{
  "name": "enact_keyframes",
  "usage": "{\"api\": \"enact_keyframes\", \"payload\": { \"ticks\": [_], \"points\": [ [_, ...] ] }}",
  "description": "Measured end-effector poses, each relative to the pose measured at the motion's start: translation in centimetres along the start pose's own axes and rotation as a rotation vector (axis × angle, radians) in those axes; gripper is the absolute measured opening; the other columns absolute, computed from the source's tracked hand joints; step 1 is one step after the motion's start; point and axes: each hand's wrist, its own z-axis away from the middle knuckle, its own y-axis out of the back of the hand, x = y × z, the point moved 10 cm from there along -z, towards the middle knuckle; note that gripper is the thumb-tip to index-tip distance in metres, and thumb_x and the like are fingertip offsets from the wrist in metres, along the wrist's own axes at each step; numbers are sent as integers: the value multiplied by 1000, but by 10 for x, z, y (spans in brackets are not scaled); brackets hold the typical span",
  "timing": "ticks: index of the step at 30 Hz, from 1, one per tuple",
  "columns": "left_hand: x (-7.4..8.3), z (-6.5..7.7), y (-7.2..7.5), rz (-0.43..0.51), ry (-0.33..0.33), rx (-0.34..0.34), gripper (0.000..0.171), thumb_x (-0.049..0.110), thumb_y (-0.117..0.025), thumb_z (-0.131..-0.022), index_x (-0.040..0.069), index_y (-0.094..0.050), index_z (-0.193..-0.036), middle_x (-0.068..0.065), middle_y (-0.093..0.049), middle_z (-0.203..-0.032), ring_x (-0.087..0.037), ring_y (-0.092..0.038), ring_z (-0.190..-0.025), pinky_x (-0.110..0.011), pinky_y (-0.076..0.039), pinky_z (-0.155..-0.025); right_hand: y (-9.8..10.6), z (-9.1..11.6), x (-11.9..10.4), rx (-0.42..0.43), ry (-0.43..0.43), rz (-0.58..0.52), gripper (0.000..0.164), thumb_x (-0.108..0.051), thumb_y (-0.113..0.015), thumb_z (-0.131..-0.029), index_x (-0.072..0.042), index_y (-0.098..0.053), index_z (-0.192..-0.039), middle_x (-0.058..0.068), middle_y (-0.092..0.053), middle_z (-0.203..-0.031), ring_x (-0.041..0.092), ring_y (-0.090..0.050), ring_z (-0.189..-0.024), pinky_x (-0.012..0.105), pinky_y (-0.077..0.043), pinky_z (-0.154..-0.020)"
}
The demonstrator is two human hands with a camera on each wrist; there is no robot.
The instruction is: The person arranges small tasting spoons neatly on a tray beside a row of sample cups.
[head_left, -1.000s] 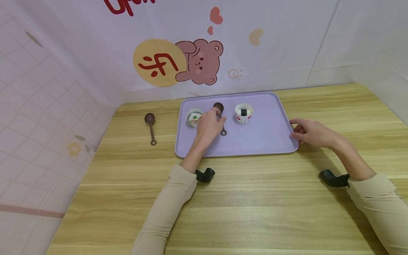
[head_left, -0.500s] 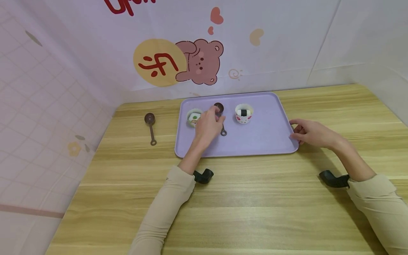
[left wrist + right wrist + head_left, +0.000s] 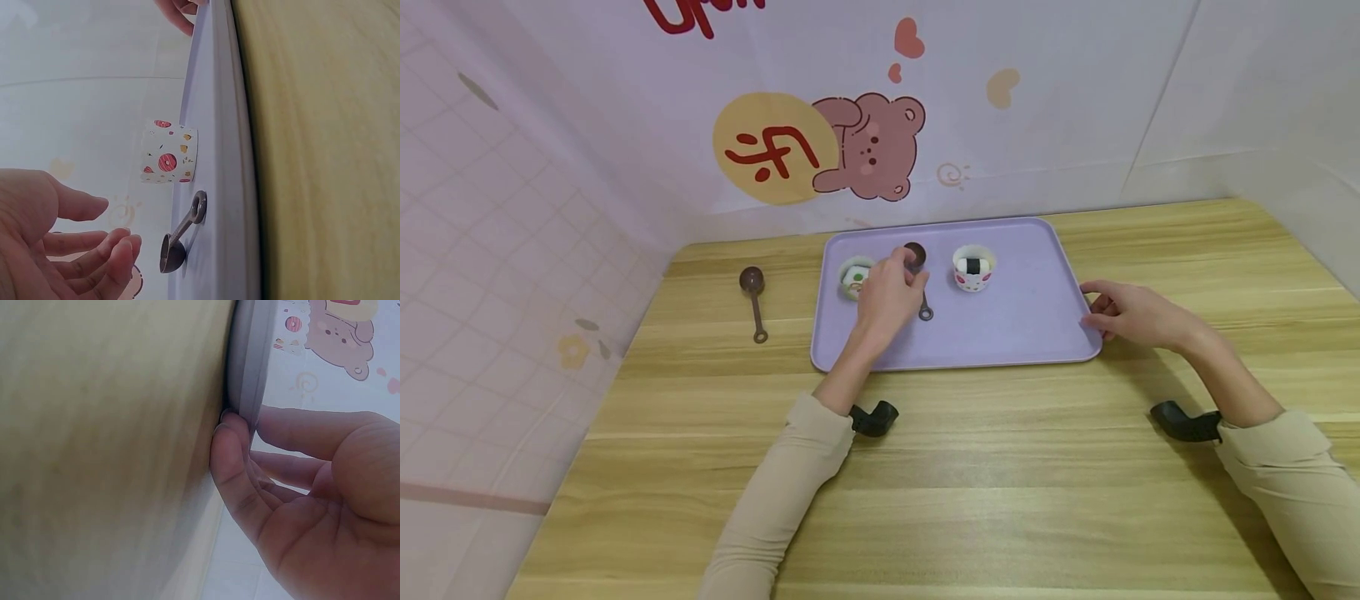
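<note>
Three things are set on the flat, light-purple tray with a raised rim [image 3: 1015, 325]: a white papery cup with pink doughnut prints [image 3: 972, 283] near its middle, a dark-brown, round-scooped spoon [image 3: 176, 257] just left of that, and a pale round cup [image 3: 846, 290] near its left edge. That much looks done. One matching dark-brown spoon [image 3: 756, 307] is left off the tray's left side, on the light wooden table [image 3: 985, 467], so the work seems only partly finished. Nothing is gripped by the left hand [image 3: 886, 296]; its loose fingers are held over the tray, apart from the near spoon. The tray's right edge is pinched by the right hand [image 3: 1131, 312]. The pale cup is partly hidden by the left hand, and the tray's left side may be blocked by that arm.
</note>
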Motion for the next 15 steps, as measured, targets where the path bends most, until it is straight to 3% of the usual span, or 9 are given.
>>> {"api": "enact_keyframes", "payload": {
  "ticks": [15],
  "points": [
    [1,6,9,41,-72,35,30,16,-66,-97,4,-65,-124,-8,-70,-96,-24,-63,-92,-39,-50,-83,0,0,2,2,5,-6,54,-4,-61,-99,20,-35,-140,18,-66,-98,24,-67,-79,29,-57,-68]
  ]
}}
